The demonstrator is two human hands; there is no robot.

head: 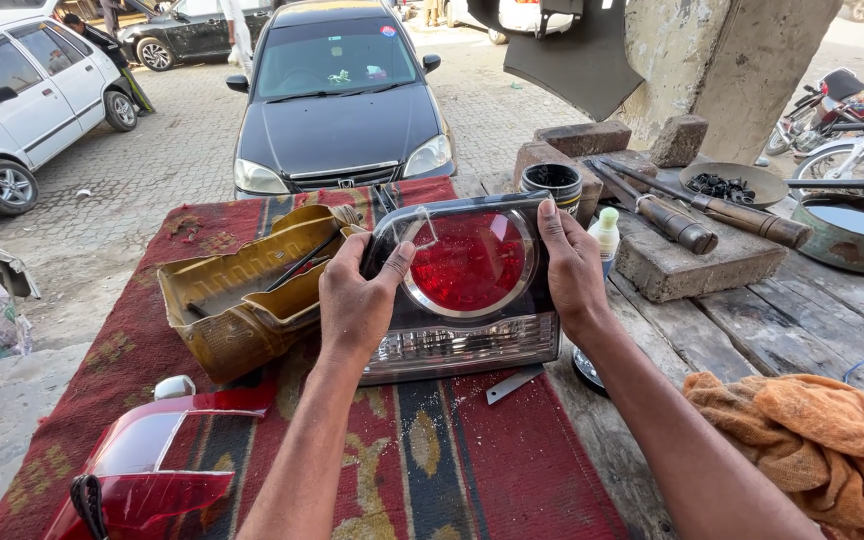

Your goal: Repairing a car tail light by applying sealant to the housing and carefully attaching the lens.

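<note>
Two bare hands hold a car tail-lamp unit with a round red lens set in a clear, dark-framed housing (467,290), tilted up on edge on the red patterned woven rug (472,470) that covers the near part of the bench. The left hand (357,300) clasps the lamp's left edge, thumb across the front near the red lens, beside a thin bent wire at the top corner; the right hand (572,270) lies flat along the right edge, fingers reaching over the top. As I judge it, the lamp is being steadied and looked over, and any further handling calls for an even two-sided grip so the housing does not twist.

Just left of the lamp lies a yellowed plastic housing shell (242,295), and a second red lamp lens (152,470) sits at the near left corner. Right of the rug are bare wooden planks (802,320) with an orange rag (812,440), a small white bottle (604,235), a black tin (552,185), bricks and wooden-handled tools (702,215). Beyond stands a dark parked saloon (337,100) on a paved yard.
</note>
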